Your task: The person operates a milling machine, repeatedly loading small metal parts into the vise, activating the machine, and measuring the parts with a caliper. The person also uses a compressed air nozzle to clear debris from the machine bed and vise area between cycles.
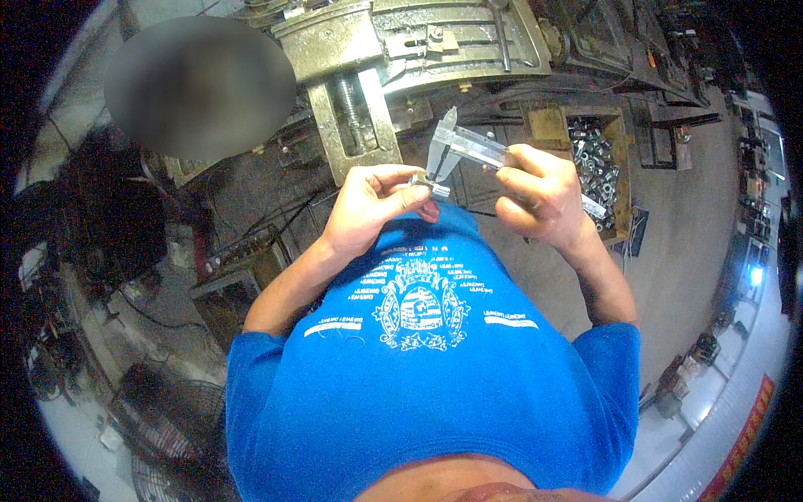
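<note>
"Two hands are busy on my feed. The left hand (372, 203) is pinched closed around a part (437, 190), between thumb and fingers; the right hand (542, 194) is curled round a caliper (478, 148). What step would you call it?"

"Measuring, I'd say. From my end, the caliper's jaws point down at the part, tips meeting it in view. Whether metal truly touches metal, I can't tell."

"And where do you place the part?"

"Up in the left hand's grip, ahead of the blue shirt (418, 393), just off the right corner of the near end of the machine (330, 42). I see no surface carrying it. Neither grip shows a gap to speak of."

"What would you ask for next, if you had my controls?"

"Squareness. I'd hold the left pinch firm, turn the part until its faces lie flat to the jaws, and have the right hand ease the slide until both sides bear lightly. A tilted part would give a false reading, I think."

"Can I read the scale for you?"

"No, it's too small from here. I'd want it steady before trusting it. The crate (622, 159) of metal bits (592, 163), beyond the right hand, can wait; neither hand is at it."
</note>
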Action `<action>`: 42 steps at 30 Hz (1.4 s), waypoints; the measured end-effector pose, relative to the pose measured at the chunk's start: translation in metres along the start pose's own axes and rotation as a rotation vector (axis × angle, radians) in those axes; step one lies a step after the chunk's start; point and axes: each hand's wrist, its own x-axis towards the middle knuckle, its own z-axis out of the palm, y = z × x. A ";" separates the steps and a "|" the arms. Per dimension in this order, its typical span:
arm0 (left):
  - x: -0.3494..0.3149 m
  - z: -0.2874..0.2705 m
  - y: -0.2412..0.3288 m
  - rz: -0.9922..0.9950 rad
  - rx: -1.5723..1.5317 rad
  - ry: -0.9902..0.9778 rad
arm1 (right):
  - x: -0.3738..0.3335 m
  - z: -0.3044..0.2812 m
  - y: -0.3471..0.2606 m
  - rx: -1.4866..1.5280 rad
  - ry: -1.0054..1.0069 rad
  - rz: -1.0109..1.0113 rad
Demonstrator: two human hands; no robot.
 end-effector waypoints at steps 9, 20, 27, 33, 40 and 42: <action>0.002 0.002 0.009 -0.023 -0.057 0.002 | 0.008 -0.008 -0.004 0.017 0.027 0.015; -0.001 0.000 0.023 -0.015 0.010 0.001 | 0.038 -0.034 0.028 0.408 0.124 0.317; -0.011 0.005 0.038 -0.039 0.027 0.106 | 0.020 0.072 0.078 0.763 0.322 0.605; -0.026 0.003 0.041 -0.038 -0.037 0.218 | 0.041 0.102 0.065 0.800 0.512 0.501; -0.033 0.000 0.032 -0.002 -0.078 0.238 | 0.053 0.088 0.045 0.894 0.551 0.489; -0.033 0.001 0.033 -0.014 -0.100 0.237 | 0.054 0.084 0.042 0.845 0.577 0.457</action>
